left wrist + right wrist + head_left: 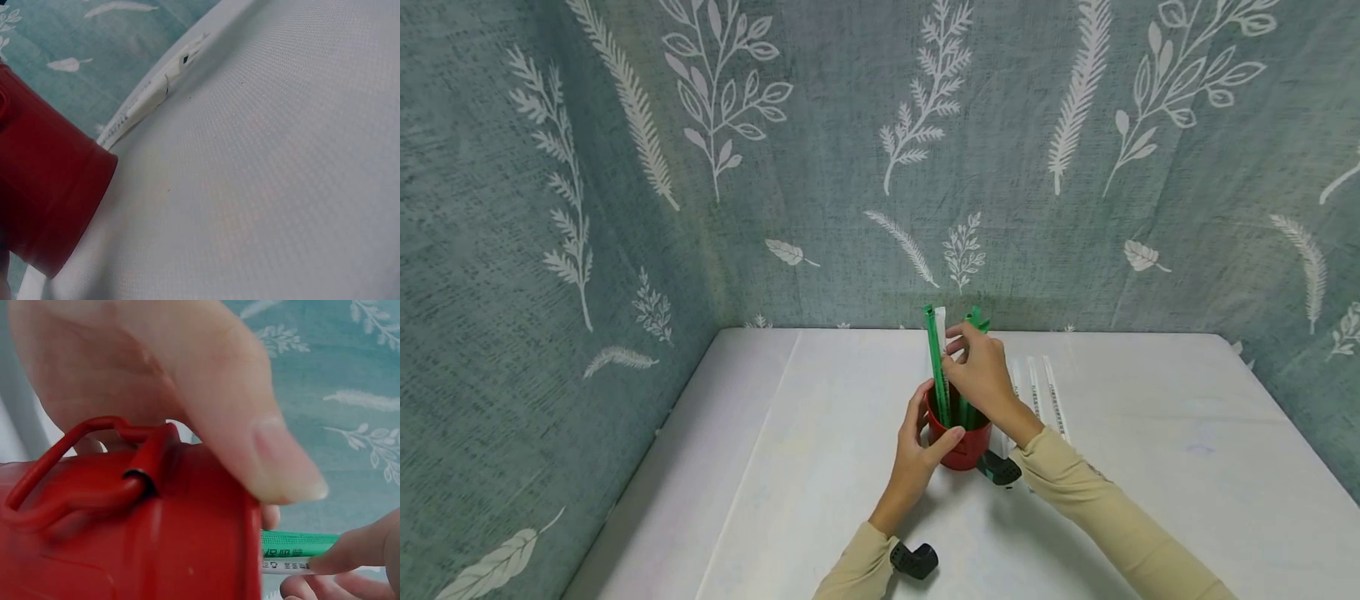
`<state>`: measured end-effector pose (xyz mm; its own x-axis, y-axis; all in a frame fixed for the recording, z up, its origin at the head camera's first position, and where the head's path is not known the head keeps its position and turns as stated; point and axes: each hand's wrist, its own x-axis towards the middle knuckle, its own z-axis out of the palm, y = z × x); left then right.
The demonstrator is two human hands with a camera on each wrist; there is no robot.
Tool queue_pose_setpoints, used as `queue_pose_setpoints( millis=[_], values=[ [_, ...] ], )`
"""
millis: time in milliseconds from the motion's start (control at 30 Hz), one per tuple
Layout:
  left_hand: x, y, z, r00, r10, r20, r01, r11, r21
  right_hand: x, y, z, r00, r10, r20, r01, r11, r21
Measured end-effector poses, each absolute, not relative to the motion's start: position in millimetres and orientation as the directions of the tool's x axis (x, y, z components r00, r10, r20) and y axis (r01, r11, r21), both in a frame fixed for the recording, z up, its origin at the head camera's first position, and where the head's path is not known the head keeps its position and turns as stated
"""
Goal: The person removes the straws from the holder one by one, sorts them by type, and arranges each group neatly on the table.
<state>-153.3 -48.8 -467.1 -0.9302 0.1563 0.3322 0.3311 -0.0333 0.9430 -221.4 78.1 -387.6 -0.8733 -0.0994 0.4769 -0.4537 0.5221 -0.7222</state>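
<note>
A small red bucket (966,454) with a wire handle (56,456) stands on the white table, holding green wrapped straws (936,367) and a white wrapped straw (941,321). My left hand (917,450) grips the bucket's side, its thumb (281,462) on the rim in the right wrist view. Over the bucket's mouth, my right hand (981,367) pinches the white straw, which lies against a green one (300,540) in the right wrist view. Another green straw top (975,317) shows behind the right fingers. The left wrist view shows the bucket's lower side (50,181).
Several white wrapped straws (1054,396) lie on the table right of the bucket, partly behind my right forearm. Leaf-patterned cloth (820,167) hangs behind and to the left of the white table (820,467). Black wrist cameras (914,562) sit at both wrists.
</note>
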Motion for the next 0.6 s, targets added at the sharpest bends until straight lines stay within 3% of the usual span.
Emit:
queue_pose_setpoints(
  millis=[233, 600],
  values=[
    [-167, -47, -492, -0.936, 0.129, 0.326, 0.326, -0.025, 0.945, -220, 85, -384, -0.836, -0.078, 0.543, -0.522, 0.416, -0.744],
    [-168, -46, -497, -0.933, 0.122, 0.338, 0.338, -0.021, 0.941, -204, 92, -358, -0.829, 0.025, 0.559, -0.527, 0.303, -0.794]
  ],
)
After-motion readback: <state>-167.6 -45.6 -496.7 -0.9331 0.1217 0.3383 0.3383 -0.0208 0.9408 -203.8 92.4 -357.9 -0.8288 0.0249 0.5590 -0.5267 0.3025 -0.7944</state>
